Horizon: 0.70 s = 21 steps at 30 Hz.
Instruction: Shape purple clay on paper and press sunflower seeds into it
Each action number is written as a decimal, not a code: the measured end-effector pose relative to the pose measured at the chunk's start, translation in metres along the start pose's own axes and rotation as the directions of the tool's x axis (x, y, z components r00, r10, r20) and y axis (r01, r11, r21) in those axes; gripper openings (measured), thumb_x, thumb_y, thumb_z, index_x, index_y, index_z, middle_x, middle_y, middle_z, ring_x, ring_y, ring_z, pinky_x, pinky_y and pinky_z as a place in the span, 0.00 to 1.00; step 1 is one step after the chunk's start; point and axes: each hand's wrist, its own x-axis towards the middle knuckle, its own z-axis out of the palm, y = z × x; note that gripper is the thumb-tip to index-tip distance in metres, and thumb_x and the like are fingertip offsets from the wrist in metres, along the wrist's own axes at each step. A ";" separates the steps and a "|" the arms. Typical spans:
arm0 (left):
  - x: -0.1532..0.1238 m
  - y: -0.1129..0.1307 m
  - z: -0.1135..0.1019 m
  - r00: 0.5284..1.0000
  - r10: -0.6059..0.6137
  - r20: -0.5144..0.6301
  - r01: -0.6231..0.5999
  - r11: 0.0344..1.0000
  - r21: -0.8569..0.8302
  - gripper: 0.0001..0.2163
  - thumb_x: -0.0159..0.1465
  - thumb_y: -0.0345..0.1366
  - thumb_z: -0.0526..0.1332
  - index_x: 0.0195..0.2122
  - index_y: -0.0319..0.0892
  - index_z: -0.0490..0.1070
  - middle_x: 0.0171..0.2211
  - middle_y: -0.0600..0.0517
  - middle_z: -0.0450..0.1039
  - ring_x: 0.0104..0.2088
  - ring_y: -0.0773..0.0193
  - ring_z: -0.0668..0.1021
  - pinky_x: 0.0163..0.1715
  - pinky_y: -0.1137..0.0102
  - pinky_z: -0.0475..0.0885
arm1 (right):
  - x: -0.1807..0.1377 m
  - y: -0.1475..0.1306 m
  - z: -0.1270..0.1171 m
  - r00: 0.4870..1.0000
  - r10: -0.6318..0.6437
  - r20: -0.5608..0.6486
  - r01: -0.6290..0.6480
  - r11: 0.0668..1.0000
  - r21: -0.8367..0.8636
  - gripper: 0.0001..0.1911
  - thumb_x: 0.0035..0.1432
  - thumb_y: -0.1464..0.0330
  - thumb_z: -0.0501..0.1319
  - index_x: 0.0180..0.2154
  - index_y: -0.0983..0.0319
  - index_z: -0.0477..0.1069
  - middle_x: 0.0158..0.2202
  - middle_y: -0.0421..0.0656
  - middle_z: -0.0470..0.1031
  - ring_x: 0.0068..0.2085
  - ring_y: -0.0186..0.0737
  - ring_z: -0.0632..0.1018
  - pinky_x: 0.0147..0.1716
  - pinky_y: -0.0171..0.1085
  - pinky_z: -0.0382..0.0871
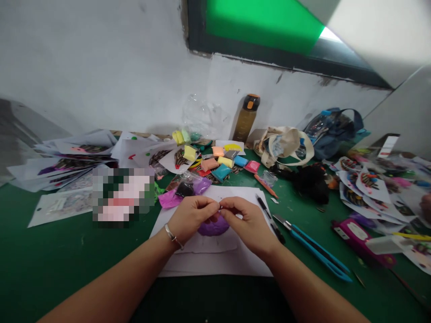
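My left hand (191,217) and my right hand (247,224) meet over a white sheet of paper (215,260) on the green table (60,264). Both are closed in a pinch, fingertips touching around something tiny I cannot make out. Under them on the paper lies a flat purple clay piece (213,227). A bracelet (173,236) circles my left wrist. A black pen (269,217) lies just right of my right hand.
Small coloured clay packets (220,163) lie scattered behind the paper, with a purple bag (201,185). Blue-handled scissors (313,246) lie at right, a brown bottle (246,117) stands by the wall, bags (286,146) and printed sheets (63,166) crowd both sides.
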 end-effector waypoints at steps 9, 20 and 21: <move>0.001 -0.004 -0.002 0.998 -0.025 0.063 0.025 1.000 0.010 0.14 0.56 0.45 0.63 0.26 0.38 0.75 0.22 0.51 0.73 0.24 0.67 0.71 0.24 0.74 0.63 | 0.002 0.001 -0.002 0.997 -0.079 -0.007 0.078 0.993 -0.088 0.07 0.59 0.73 0.57 0.33 0.58 0.73 0.33 0.39 0.75 0.36 0.36 0.74 0.37 0.35 0.66; 0.003 -0.006 -0.004 0.994 -0.061 0.087 0.065 0.997 -0.045 0.12 0.55 0.43 0.65 0.26 0.37 0.75 0.22 0.52 0.72 0.23 0.69 0.70 0.24 0.75 0.62 | 0.002 0.001 -0.003 0.980 -0.199 0.016 0.198 0.962 -0.188 0.08 0.58 0.76 0.58 0.36 0.59 0.73 0.34 0.40 0.74 0.37 0.35 0.73 0.38 0.33 0.65; 0.003 -0.006 -0.004 0.994 -0.062 0.091 0.066 0.997 -0.043 0.12 0.55 0.43 0.65 0.26 0.37 0.75 0.22 0.52 0.72 0.24 0.69 0.70 0.24 0.75 0.62 | 0.002 0.000 -0.003 0.979 -0.204 0.021 0.204 0.960 -0.194 0.08 0.58 0.76 0.58 0.35 0.59 0.73 0.33 0.40 0.73 0.37 0.35 0.73 0.38 0.33 0.65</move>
